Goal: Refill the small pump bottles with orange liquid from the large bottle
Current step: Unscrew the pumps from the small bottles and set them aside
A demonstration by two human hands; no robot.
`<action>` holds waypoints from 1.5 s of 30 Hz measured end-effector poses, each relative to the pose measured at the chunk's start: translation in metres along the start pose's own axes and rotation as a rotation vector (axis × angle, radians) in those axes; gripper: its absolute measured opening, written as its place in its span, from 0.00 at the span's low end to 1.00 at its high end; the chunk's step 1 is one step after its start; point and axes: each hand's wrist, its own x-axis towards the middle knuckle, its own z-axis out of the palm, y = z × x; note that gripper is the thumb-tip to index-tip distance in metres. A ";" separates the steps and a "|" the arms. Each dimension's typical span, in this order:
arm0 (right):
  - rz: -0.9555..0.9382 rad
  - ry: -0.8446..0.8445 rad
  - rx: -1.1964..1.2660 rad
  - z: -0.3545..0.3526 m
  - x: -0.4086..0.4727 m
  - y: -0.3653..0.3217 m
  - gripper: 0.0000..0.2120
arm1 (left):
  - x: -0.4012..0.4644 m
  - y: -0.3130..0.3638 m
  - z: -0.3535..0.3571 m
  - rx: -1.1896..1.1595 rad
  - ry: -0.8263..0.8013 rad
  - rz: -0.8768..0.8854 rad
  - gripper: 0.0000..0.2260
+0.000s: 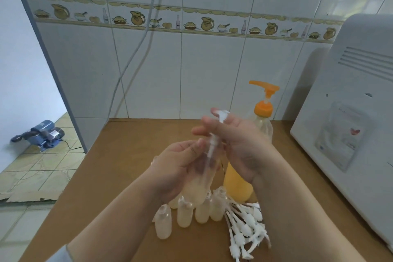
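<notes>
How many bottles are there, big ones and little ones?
Large bottle: 1
Small bottle in the left hand: 1
Small bottles standing on the table: 5, one half hidden
Total: 7

Small bottles (185, 212) left of pump heads (246, 229); large bottle (238, 187) behind.

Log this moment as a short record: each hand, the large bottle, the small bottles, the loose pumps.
left hand: grips a small bottle raised above the table
right hand: holds a white pump head, its stem at the bottle's neck
large bottle: upright behind the hands, orange pump, orange liquid in its lower part
small bottles on table: uncapped, standing in a cluster
loose pumps: white, piled right of the cluster
table: brown
</notes>
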 end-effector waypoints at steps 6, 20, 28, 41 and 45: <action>-0.094 0.189 -0.048 -0.018 -0.003 -0.004 0.40 | 0.002 0.006 -0.008 -0.038 -0.042 0.045 0.26; -0.575 0.555 -0.103 -0.065 -0.044 -0.011 0.10 | 0.045 0.016 -0.027 0.853 0.245 0.110 0.26; -0.248 0.684 -0.410 -0.100 -0.076 0.084 0.10 | 0.112 -0.021 -0.034 1.168 0.209 -0.011 0.15; -0.295 0.685 -0.664 -0.096 -0.065 0.227 0.22 | 0.135 -0.069 -0.028 1.607 -0.040 -0.344 0.20; -0.374 0.549 -0.847 -0.097 -0.055 0.242 0.24 | 0.135 -0.070 -0.026 1.673 -0.083 -0.387 0.21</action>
